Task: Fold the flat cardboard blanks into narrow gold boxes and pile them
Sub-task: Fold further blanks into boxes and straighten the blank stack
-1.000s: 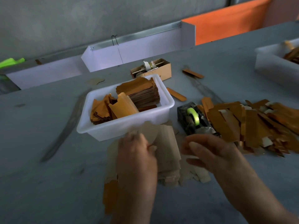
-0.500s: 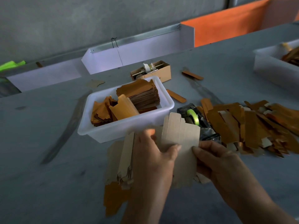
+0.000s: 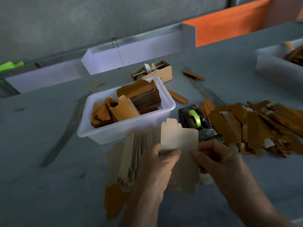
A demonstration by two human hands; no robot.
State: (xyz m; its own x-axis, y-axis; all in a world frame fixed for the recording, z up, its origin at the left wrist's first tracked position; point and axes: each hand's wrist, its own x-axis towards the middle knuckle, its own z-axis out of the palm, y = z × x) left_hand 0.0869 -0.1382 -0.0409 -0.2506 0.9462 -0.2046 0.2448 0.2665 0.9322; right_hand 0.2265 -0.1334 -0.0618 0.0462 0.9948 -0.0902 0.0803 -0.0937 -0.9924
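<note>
A flat cardboard blank (image 3: pixel 179 141), plain beige side up, is held upright between both hands in the middle of the view. My left hand (image 3: pixel 157 166) pinches its left edge with the thumb on top. My right hand (image 3: pixel 218 161) grips its right edge. Under my left hand lies a fanned stack of more blanks (image 3: pixel 129 159), with one gold blank (image 3: pixel 114 200) lying flat at the near side. A heap of folded narrow gold boxes (image 3: pixel 255 126) covers the table at the right.
A white tub (image 3: pixel 114 133) with gold blanks stands just beyond my hands. A tape dispenser (image 3: pixel 196 123) with green tape sits right of it. A small brown carton (image 3: pixel 152 72), loose gold strips and a second white tub (image 3: pixel 277 69) lie farther back.
Both hands lifted one blank off the stack and raised it upright. It now stands slightly higher and more square to the camera than half a second ago.
</note>
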